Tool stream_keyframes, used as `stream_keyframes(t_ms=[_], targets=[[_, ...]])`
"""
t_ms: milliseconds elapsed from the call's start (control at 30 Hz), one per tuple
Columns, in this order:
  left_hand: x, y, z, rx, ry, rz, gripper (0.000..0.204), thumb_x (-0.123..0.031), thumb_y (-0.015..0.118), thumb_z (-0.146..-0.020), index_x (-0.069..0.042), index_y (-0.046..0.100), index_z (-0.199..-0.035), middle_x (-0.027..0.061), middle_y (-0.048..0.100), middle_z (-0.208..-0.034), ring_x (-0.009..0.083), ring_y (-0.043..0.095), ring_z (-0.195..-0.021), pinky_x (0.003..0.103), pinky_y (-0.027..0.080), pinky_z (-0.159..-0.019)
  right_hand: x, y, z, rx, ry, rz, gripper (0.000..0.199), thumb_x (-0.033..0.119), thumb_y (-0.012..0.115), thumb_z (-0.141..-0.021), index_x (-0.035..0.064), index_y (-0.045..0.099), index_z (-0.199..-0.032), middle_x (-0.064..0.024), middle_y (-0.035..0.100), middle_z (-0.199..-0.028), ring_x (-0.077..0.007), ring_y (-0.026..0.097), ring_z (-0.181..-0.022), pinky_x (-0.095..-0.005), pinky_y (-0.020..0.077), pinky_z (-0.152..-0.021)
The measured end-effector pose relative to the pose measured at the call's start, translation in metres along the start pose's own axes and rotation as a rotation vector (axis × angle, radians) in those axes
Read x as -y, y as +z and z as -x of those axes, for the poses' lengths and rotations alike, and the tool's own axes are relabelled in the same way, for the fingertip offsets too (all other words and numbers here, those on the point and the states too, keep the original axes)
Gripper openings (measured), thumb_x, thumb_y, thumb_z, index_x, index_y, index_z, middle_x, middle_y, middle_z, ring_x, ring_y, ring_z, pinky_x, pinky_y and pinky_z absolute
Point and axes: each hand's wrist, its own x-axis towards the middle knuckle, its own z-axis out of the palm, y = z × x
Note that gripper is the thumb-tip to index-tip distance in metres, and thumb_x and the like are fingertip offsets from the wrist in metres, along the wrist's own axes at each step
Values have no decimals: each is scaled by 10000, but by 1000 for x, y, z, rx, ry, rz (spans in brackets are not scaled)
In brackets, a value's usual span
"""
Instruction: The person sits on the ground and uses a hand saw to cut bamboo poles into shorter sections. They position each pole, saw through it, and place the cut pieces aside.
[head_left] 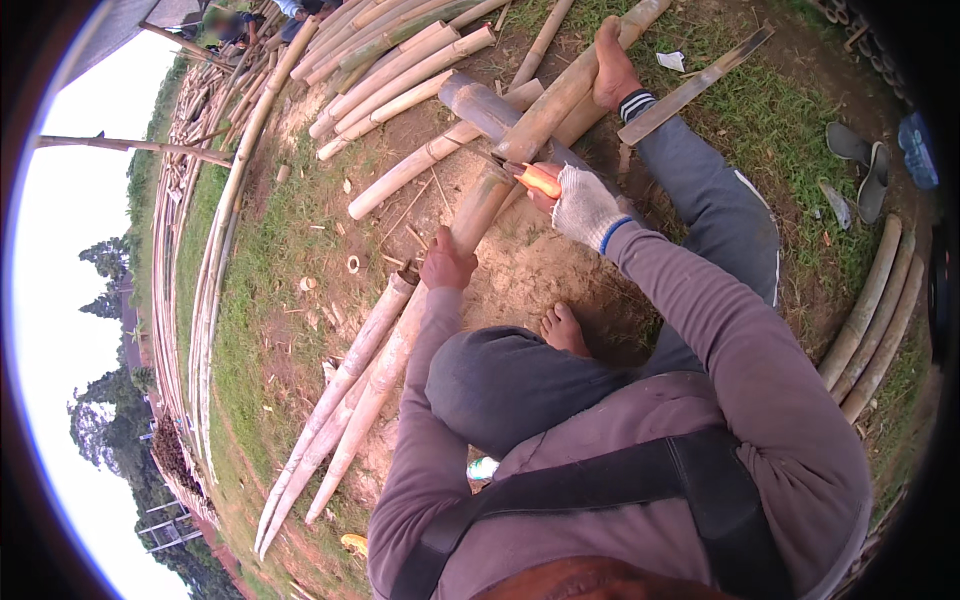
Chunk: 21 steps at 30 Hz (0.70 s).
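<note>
A heap of cut bamboo poles (400, 70) lies on the bare earth and grass ahead. One long bamboo pole (400, 330) runs from the lower left up across the seated person's lap, its far end pinned under a bare foot (612, 70). The bare left hand (447, 265) wraps around the pole. The gloved right hand (583, 205) grips an orange-handled knife (535, 180) against it. Sandals (860, 165) lie well apart on the right.

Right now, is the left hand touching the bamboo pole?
Touching. The head view shows the left hand wrapped around the bamboo pole, fingers closed on it with no gap visible.
</note>
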Motion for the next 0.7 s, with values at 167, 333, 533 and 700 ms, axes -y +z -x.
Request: stream_keyframes(t_ms=[167,333,533,700], targets=[[1,4,6,-14,7,-10,751,-345,914,-759,-164,531,-1379,174,717,-1266,413,741,-1141,595,564,-950,-10,6,12,-38,49,66,418,313,756,-1004,11,740,-1293,-261,779,-1124,-454,746,-1047,-483,597,-866],[4,10,1,-71,36,0,712,-339,902,-756,-153,547,-1345,169,722,-1214,417,742,-1104,590,570,-929,-6,-4,-9,-53,-25,-24,412,318,758,-995,9,756,-1268,-262,784,-1092,-446,760,-1006,-486,597,-855],[-4,6,11,-73,-2,19,676,-290,901,-768,-149,555,-1331,169,728,-1201,419,737,-1106,563,579,-926,26,-71,78,1,-48,122,421,261,759,-1006,3,729,-1337,-242,789,-1145,-427,768,-1043,-440,606,-894],[-5,0,5,-80,9,-17,693,-281,911,-767,-157,545,-1343,172,726,-1206,433,731,-1122,549,585,-928,40,-92,99,-35,-126,36,414,202,756,-1014,3,710,-1374,-206,790,-1175,-396,770,-1057,-427,596,-938]])
